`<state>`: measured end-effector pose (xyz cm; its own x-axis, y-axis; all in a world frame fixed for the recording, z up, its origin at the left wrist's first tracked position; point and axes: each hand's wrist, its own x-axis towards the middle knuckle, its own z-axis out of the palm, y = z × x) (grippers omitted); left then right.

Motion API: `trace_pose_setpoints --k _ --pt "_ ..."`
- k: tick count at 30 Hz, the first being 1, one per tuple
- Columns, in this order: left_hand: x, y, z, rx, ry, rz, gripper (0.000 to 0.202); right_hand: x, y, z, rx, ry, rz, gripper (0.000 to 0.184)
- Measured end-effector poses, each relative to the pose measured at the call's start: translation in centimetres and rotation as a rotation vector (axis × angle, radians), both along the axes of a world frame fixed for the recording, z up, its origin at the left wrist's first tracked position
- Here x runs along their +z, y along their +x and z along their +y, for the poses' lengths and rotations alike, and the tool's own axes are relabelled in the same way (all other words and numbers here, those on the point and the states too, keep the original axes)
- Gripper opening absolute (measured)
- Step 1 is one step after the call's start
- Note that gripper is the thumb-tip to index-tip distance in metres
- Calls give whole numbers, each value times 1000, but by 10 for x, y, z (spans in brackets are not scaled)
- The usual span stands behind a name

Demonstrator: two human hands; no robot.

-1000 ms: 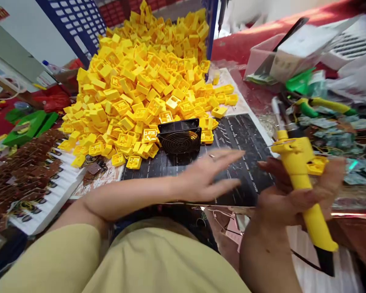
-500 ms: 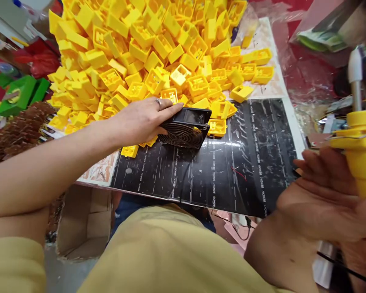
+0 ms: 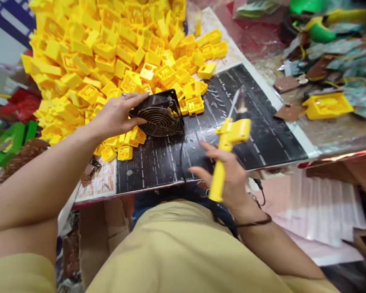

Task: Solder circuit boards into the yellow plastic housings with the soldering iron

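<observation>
My left hand (image 3: 114,115) grips the upper left side of a black cooling fan (image 3: 161,118) with a round wire grille, thumb across its front. The fan stands tilted on its edge on the black mat (image 3: 154,169), and a dark cord hangs from it. To the right, my right hand (image 3: 233,179) loosely holds a yellow soldering gun (image 3: 234,131) by the handle, its thumb and index finger stretched out. The gun's tip and thin feed tube point away from me above the mat. Motion blurs this hand a little.
A large heap of small yellow plastic housings (image 3: 110,57) covers the back and left of the table. Another yellow housing (image 3: 327,106) lies among brown pieces and bags on the right. A green object (image 3: 14,142) is at far left, a cardboard box (image 3: 93,240) below the table edge.
My right hand has swung in from the far right, bringing the yellow soldering gun over the mat. My left hand still holds the fan, and the view has shifted right.
</observation>
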<state>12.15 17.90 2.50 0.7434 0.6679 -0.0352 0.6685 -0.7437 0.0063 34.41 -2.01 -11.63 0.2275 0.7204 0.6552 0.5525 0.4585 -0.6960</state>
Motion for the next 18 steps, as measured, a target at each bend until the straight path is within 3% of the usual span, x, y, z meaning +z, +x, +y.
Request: trace_pose_setpoints --k 3,6,13,18 --pt "2 2 3 -16 -1 5 66 -2 -30 -4 -15 -118 -340 46" --pt "3 4 1 -19 0 14 66 -1 -35 -2 -96 -201 -480 36" --pt "-6 4 -12 6 53 21 67 -2 41 13 -372 -266 -543 28" --pt "-17 8 -33 59 48 45 69 -4 44 7 -255 -125 -502 45"
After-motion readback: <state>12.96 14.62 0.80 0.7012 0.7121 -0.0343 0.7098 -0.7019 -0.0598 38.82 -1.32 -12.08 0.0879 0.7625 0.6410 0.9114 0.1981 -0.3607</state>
